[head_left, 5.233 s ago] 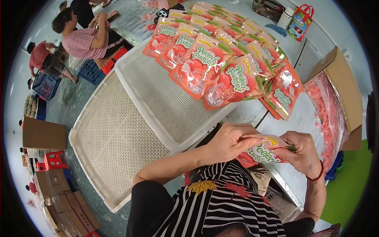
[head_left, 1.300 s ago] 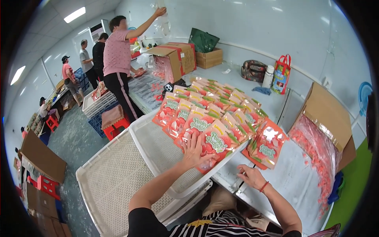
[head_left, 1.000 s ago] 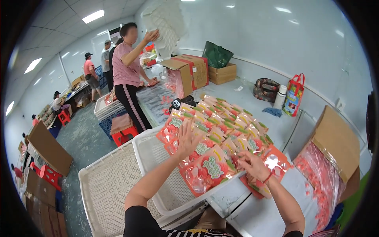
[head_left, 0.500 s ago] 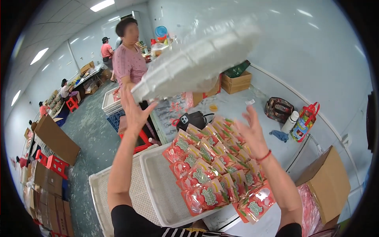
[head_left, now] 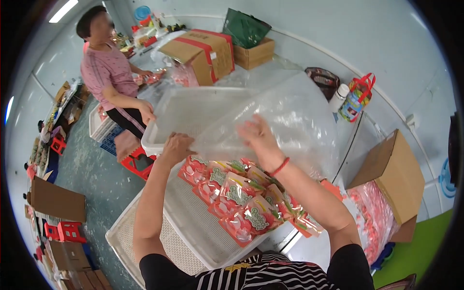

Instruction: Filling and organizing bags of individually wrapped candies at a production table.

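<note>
A white perforated tray (head_left: 170,111) lies across the far side of the packed pouches, and a clear plastic sheet (head_left: 304,116) drapes over its right part. My left hand (head_left: 177,149) is closed at the tray's near rim, its fingertips on a gathered corner of the sheet. Above the sheet, my right hand (head_left: 260,141) is curled and smeared by motion; whether it grips the plastic I cannot tell. Under both hands, red and clear peach-printed pouches (head_left: 237,191) stand in rows in a second white tray (head_left: 186,227). A co-worker's hand (head_left: 146,112) touches the far tray's left end.
Another white tray (head_left: 140,237) sits at lower left. Cardboard boxes (head_left: 199,50) stand at the back, and an open carton (head_left: 396,169) at right beside pink plastic-wrapped goods (head_left: 372,217). A white bottle (head_left: 339,98) and colourful bag (head_left: 356,96) are near the wall. A red stool (head_left: 137,164) stands left.
The raised white tray with its plastic has come down flat over the far pouches. Both my hands have moved onto its near side. My view has shifted right, and the co-worker stands farther left.
</note>
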Demonstrator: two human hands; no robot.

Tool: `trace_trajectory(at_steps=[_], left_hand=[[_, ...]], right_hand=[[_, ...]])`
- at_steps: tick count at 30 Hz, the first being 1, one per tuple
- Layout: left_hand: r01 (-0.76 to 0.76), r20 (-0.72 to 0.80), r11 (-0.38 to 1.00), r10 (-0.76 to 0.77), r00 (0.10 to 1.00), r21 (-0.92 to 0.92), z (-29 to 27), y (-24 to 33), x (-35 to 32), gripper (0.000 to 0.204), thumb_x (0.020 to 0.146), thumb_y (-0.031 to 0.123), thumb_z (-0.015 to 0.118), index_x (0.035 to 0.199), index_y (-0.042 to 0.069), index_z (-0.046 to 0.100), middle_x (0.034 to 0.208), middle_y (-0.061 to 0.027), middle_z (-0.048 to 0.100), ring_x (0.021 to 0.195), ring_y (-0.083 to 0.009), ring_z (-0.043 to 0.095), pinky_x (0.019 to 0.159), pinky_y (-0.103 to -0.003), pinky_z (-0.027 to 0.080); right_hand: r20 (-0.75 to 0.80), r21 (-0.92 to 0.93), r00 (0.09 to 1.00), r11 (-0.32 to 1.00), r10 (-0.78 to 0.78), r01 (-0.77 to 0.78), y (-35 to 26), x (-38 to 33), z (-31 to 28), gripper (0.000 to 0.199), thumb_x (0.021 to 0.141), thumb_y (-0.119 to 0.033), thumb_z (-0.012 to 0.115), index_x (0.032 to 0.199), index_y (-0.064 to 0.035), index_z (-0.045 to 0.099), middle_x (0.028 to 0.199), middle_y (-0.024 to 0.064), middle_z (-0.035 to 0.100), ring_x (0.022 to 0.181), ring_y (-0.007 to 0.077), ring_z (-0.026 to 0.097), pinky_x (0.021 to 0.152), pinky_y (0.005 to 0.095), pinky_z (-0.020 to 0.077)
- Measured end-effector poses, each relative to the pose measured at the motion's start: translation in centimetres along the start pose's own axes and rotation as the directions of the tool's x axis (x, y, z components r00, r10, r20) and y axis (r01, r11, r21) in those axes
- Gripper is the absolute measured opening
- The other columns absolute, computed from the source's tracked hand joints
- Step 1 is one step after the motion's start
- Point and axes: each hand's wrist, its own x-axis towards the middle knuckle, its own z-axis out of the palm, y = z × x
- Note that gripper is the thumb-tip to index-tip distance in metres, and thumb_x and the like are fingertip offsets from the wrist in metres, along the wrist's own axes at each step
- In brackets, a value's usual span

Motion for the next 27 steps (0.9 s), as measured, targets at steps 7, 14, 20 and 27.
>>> trace_trajectory(at_steps=[7, 14, 20, 27], left_hand=[[0.202, 0.187, 0.947, -0.158, 0.970, -0.249, 1.9, -0.4, -0.8, 0.050, 0.076, 0.035, 0.073, 0.114, 0.005, 0.063, 0.096, -0.0162, 0.068, 0.100, -0.0280, 0.061, 0.091, -0.038, 0.043], [0.523, 0.424, 0.335, -0.328, 0.844, -0.783, 7.5, -2.8, 4.6, 0.051, 0.089, 0.037, 0.061, 0.126, 0.003, 0.053, 0.104, -0.0056, 0.063, 0.087, -0.0154, 0.060, 0.073, -0.030, 0.049], [-0.058, -0.103, 0.096, -0.568, 0.816, -0.994, 3.3, -7.1, 3.3, 0.036, 0.088, 0.015, 0.057, 0.123, 0.005, 0.057, 0.082, 0.0036, 0.054, 0.065, -0.0044, 0.045, 0.056, -0.020, 0.041], [0.563, -0.139, 0.419, -0.871, 0.472, -0.712, 5.8, -17.0, -8.0, 0.030, 0.090, 0.015, 0.058, 0.116, 0.002, 0.060, 0.093, -0.0024, 0.062, 0.076, -0.0091, 0.055, 0.063, -0.024, 0.043]], right_hand=[[0.251, -0.463, 0.968, 0.875, -0.026, 0.143, 4.9, -2.4, -10.9, 0.018, 0.093, -0.016, 0.058, 0.108, -0.0068, 0.062, 0.079, 0.0024, 0.064, 0.066, 0.0088, 0.059, 0.058, 0.0224, 0.0461], [-0.093, -0.411, 0.926, 0.861, -0.366, 0.299, -3.6, 2.7, -20.2, 0.018, 0.096, -0.018, 0.054, 0.107, -0.0062, 0.061, 0.078, 0.0011, 0.062, 0.059, 0.0049, 0.052, 0.049, 0.0195, 0.0388], [-0.211, -0.612, 0.843, 0.739, -0.495, 0.281, -4.0, 4.5, -27.6, 0.019, 0.096, -0.017, 0.053, 0.107, -0.0047, 0.060, 0.082, 0.0013, 0.062, 0.061, 0.0056, 0.054, 0.048, 0.0198, 0.0390], [-0.297, -0.774, 0.913, 0.631, -0.279, -0.059, 4.4, 8.6, -33.3, 0.034, 0.093, -0.030, 0.056, 0.117, -0.0070, 0.055, 0.098, 0.0042, 0.061, 0.077, 0.0110, 0.058, 0.058, 0.0268, 0.0463]])
